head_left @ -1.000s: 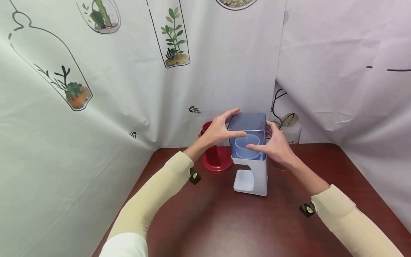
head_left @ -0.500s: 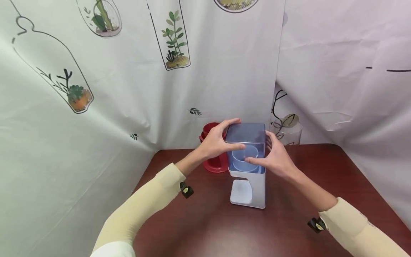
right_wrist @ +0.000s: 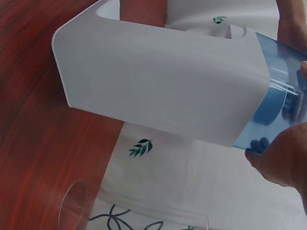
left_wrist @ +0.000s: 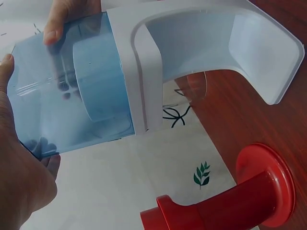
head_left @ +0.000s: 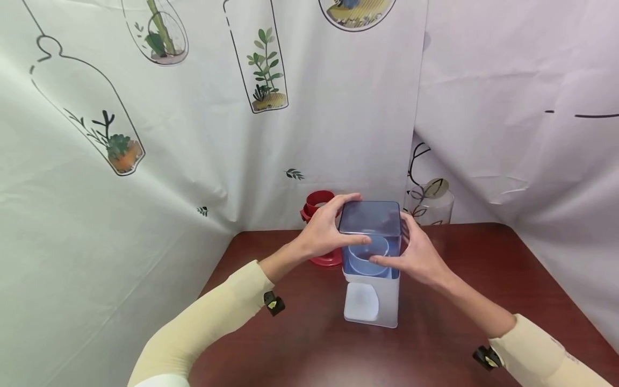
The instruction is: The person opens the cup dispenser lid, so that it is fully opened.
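A tall white dispenser (head_left: 387, 303) has a see-through blue box (head_left: 369, 217) on top. Inside the blue part sits a round inner cup (left_wrist: 98, 76). Below it, the white body curves into a C shape with a flat foot (head_left: 361, 302). My left hand (head_left: 323, 231) grips the blue box from the left, thumb across its front face. From the right my right hand (head_left: 420, 252) holds the same box, its thumb also on the front. In the right wrist view, right fingertips show through the blue wall.
Behind the dispenser on the left stands a red plastic stand (left_wrist: 230, 203) with a round base. A clear cylindrical container (head_left: 437, 207) is at the back right. The dark red table (head_left: 474, 290) meets a white printed cloth (head_left: 329, 140) at its far edge.
Both hands have brought the dispenser nearer to me, so it sits lower in the head view. More of the red stand's top shows. The grip looks the same.
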The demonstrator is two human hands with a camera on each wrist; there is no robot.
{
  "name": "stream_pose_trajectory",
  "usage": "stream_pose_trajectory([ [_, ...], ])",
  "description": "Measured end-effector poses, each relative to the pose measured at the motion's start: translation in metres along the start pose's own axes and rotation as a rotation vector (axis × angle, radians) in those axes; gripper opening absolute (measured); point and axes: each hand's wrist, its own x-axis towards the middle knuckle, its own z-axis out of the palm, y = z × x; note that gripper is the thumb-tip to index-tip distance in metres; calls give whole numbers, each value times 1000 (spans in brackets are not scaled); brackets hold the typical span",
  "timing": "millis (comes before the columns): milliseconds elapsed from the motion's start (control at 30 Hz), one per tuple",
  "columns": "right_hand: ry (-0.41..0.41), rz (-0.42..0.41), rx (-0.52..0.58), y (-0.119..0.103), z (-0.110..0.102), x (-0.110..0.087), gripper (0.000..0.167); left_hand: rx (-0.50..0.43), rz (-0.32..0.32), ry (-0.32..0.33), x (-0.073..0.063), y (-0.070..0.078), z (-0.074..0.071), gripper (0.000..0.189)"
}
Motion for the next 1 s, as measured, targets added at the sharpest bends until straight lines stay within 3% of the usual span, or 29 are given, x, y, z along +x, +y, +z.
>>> stream_pose_trajectory([
  [167, -11, 4, 23, 1, 2, -5, 108, -14, -14, -11, -5, 3, 1, 89],
  [300, -37, 6, 56, 4, 2, -9, 109, -76, -33, -32, -8, 3, 3, 93],
  [567, -117, 31, 4, 28, 8, -23, 108, -257, -154, -62, -15, -2, 7, 96],
  [700, -127, 57, 6, 35, 12, -29, 107, -254, -190, -52, -19, -2, 8, 96],
  [1000, -121, 79, 17, 36, 13, -30, 104, -231, -205, -34, -19, -2, 9, 96],
])
